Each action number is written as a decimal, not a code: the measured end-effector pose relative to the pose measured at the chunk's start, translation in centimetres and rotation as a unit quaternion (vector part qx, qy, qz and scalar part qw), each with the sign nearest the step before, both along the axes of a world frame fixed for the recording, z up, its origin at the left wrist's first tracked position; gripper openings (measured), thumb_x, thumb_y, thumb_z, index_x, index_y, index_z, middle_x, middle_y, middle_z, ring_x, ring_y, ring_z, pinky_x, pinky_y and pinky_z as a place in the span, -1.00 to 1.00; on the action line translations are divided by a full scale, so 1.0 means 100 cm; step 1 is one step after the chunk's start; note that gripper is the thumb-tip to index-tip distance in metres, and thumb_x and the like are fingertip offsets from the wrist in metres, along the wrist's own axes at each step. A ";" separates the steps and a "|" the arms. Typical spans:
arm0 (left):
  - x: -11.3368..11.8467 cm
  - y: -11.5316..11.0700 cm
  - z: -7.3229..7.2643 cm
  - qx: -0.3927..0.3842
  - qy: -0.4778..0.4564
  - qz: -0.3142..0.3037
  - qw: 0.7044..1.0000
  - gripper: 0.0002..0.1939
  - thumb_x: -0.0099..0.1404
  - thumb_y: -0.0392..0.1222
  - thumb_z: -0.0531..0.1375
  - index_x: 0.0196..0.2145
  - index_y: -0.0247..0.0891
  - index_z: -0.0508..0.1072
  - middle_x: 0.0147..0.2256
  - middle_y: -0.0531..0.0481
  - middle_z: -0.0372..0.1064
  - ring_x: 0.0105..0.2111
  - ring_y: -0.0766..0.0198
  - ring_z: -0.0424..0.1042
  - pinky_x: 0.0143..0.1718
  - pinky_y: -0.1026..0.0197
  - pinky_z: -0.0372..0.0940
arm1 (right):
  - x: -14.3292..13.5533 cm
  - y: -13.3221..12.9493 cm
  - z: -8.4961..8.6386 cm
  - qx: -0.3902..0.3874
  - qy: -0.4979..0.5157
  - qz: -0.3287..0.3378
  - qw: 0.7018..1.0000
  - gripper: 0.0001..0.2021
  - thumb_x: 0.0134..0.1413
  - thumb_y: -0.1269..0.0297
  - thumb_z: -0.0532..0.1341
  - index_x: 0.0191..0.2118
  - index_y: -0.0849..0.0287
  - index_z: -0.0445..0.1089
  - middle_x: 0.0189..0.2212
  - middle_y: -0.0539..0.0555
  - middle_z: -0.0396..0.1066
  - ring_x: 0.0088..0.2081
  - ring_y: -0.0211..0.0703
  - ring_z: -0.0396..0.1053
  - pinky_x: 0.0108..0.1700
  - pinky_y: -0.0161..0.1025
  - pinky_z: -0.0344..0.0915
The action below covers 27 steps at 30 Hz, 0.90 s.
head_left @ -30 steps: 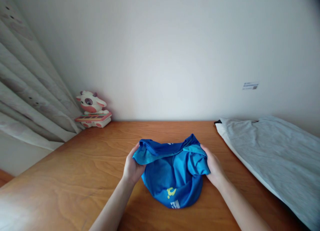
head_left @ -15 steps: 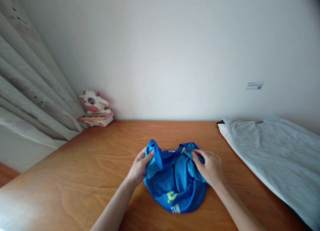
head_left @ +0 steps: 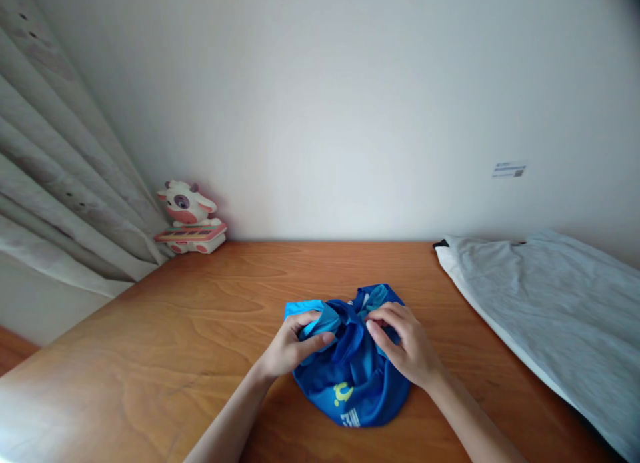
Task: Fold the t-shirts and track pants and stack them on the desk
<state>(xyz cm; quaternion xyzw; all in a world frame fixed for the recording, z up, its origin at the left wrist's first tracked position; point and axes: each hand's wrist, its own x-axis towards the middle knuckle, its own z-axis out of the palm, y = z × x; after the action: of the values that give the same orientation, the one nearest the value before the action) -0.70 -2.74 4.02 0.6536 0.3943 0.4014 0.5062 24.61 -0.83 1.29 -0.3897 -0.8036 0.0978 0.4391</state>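
Observation:
A bunched blue garment (head_left: 356,376) with a yellow-green logo and white lettering lies on the wooden table (head_left: 150,356), near its front middle. My left hand (head_left: 290,346) pinches a light blue fold on the garment's left side. My right hand (head_left: 405,346) grips the cloth on the right side, fingers curled into the folds. Both hands sit close together over the top of the bundle.
A grey-and-white garment (head_left: 545,309) lies spread over the table's right side. A pink-and-white cow toy (head_left: 187,216) stands at the back left corner by a pale curtain (head_left: 60,183). A white wall with a small label (head_left: 509,170) is behind.
Both hands have come down and inward, drawing the garment's open upper edge together into a tighter bundle on the table.

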 end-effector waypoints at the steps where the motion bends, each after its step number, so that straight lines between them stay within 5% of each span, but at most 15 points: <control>1: 0.000 0.000 0.001 0.004 0.002 -0.004 1.000 -0.63 0.27 0.04 0.34 -0.46 -0.26 0.35 -0.48 0.11 0.13 -0.48 0.37 0.10 -0.42 0.31 0.12 | -0.001 -0.001 0.000 -0.002 -0.019 0.002 1.000 -0.79 0.28 0.04 0.21 -0.20 0.05 0.47 -0.31 0.05 0.47 -0.22 -0.05 0.42 -0.09 -0.09 0.28; 4: 0.004 -0.001 0.000 0.039 0.035 -0.027 0.998 -0.65 0.27 0.01 0.33 -0.48 -0.28 0.39 -0.46 0.06 0.21 -0.44 0.34 0.17 -0.36 0.29 0.16 | -0.012 -0.007 -0.002 0.011 -0.059 -0.019 0.998 -0.79 0.17 0.04 0.30 -0.26 0.07 0.49 -0.29 0.08 0.49 -0.18 0.02 0.42 -0.01 0.01 0.25; 7: 0.009 0.000 -0.004 0.049 0.051 0.013 0.997 -0.65 0.24 0.05 0.34 -0.48 -0.29 0.43 -0.49 0.06 0.24 -0.48 0.35 0.17 -0.41 0.30 0.15 | -0.020 -0.006 -0.008 -0.013 0.008 -0.030 0.999 -0.82 0.29 0.20 0.15 -0.30 0.07 0.46 -0.31 0.09 0.52 -0.22 -0.02 0.45 -0.04 -0.04 0.29; 9: 0.005 0.004 -0.009 0.037 0.026 0.115 0.992 -0.62 0.23 0.11 0.32 -0.46 -0.27 0.41 -0.53 0.10 0.20 -0.52 0.37 0.14 -0.47 0.31 0.12 | -0.016 0.002 -0.013 -0.063 0.116 -0.067 0.989 -0.78 0.32 0.14 0.09 -0.16 0.07 0.45 -0.28 0.11 0.55 -0.23 -0.01 0.49 -0.12 -0.10 0.35; 12: -0.012 0.017 -0.017 0.032 -0.010 0.320 0.947 -0.60 0.23 0.16 0.25 -0.48 -0.21 0.31 -0.57 0.15 0.14 -0.56 0.35 0.14 -0.51 0.30 0.13 | 0.000 0.017 -0.021 -0.154 0.282 -0.158 0.934 -0.61 0.27 -0.11 0.09 -0.13 0.11 0.41 -0.39 0.09 0.54 -0.38 -0.02 0.48 -0.31 -0.15 0.38; 14: -0.025 0.026 -0.022 0.081 0.035 0.425 0.901 -0.67 0.17 0.08 0.27 -0.46 -0.18 0.28 -0.53 0.14 0.19 -0.51 0.29 0.24 -0.44 0.25 0.23 | 0.007 0.025 -0.023 -0.200 0.350 -0.170 0.899 -0.54 0.22 -0.23 0.10 -0.18 0.11 0.39 -0.49 0.03 0.49 -0.47 -0.06 0.44 -0.40 -0.19 0.36; 16: -0.031 0.030 -0.026 0.185 0.124 0.466 0.856 -0.77 0.12 -0.06 0.28 -0.36 -0.19 0.35 -0.39 0.04 0.33 -0.33 0.15 0.38 -0.23 0.10 0.35 | 0.008 0.026 -0.024 -0.212 0.371 -0.144 0.893 -0.53 0.21 -0.24 0.12 -0.17 0.11 0.39 -0.45 0.03 0.51 -0.43 -0.06 0.46 -0.39 -0.21 0.38; 18: -0.027 0.026 -0.028 0.290 0.199 0.425 0.834 -0.73 0.16 -0.16 0.25 -0.16 -0.20 0.40 -0.16 -0.10 0.43 -0.07 0.03 0.42 0.01 -0.06 0.32 | 0.002 0.020 -0.021 -0.178 0.332 -0.104 0.920 -0.61 0.26 -0.14 0.14 -0.12 0.10 0.40 -0.33 0.07 0.56 -0.31 -0.05 0.52 -0.28 -0.21 0.42; 22: -0.001 0.009 -0.027 0.364 0.271 0.221 0.863 -0.38 0.27 -0.26 0.21 0.27 -0.17 0.22 0.19 -0.23 0.33 0.18 -0.01 0.32 0.15 -0.09 0.28 | -0.016 -0.001 -0.010 -0.038 0.110 0.036 0.992 -0.82 0.37 0.17 0.11 -0.07 0.03 0.42 -0.16 0.07 0.57 -0.11 -0.06 0.52 -0.03 -0.15 0.42; 25: 0.009 0.000 -0.024 0.350 0.307 0.108 0.879 -0.37 0.16 -0.38 0.20 0.20 -0.13 0.36 0.05 -0.14 0.48 0.04 0.03 0.44 0.08 -0.02 0.34 | -0.023 -0.011 -0.007 0.035 -0.037 0.106 0.993 -0.72 0.28 0.15 0.23 0.07 0.00 0.37 -0.01 0.10 0.51 0.03 0.00 0.46 0.12 -0.03 0.36; 27: 0.009 0.000 -0.022 0.317 0.314 0.078 0.892 -0.51 0.07 -0.43 0.18 -0.04 -0.13 0.53 -0.14 -0.07 0.56 -0.11 0.07 0.50 -0.03 0.06 0.37 | -0.021 -0.011 -0.011 0.051 -0.069 0.076 0.993 -0.47 0.16 0.05 0.34 0.20 0.03 0.28 0.10 0.18 0.44 0.12 0.08 0.39 0.16 0.04 0.33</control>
<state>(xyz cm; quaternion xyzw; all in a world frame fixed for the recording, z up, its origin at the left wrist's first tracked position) 0.17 -2.74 1.79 0.8382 0.4343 0.3174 0.0895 22.47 -1.91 0.23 -0.3103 -0.8633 0.0629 0.3930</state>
